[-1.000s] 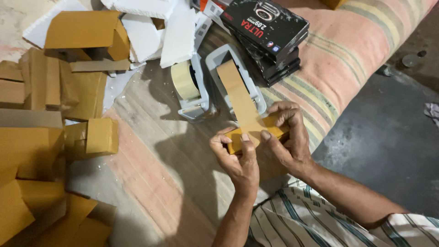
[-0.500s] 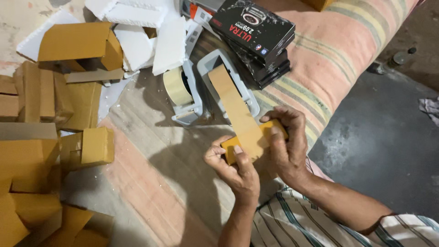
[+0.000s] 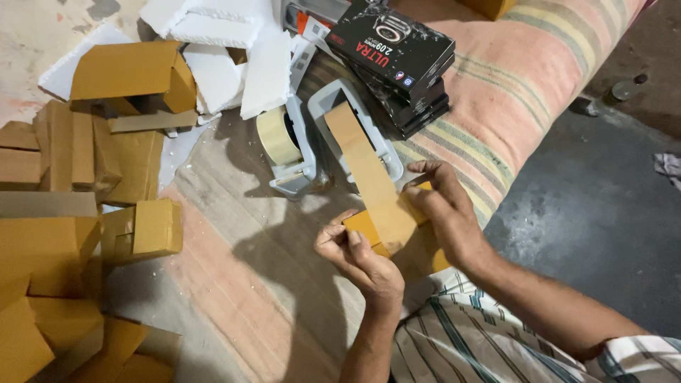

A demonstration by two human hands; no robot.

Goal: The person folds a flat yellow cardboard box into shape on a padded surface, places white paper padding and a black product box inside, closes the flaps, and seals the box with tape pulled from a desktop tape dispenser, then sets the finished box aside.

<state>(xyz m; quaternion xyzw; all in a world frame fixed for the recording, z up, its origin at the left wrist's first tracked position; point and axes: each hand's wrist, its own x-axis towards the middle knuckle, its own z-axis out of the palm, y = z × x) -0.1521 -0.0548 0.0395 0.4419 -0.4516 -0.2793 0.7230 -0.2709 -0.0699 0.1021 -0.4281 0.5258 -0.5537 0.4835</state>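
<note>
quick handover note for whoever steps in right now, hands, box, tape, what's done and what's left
Left hand: grips the near left end of the small cardboard box.
Right hand: holds the box's far right side, fingers on the brown tape strip.
Tape: the strip runs from the grey tape dispenser down onto the box top; not cut. A second dispenser with a clear roll sits beside it.
Done: tape laid over the top of the box.
Left: press down, cut the strip. Other cardboard boxes lie at left on the striped cloth.

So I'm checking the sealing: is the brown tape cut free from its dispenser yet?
Not cut: the brown tape runs unbroken from the grey dispenser onto the small box.
</note>
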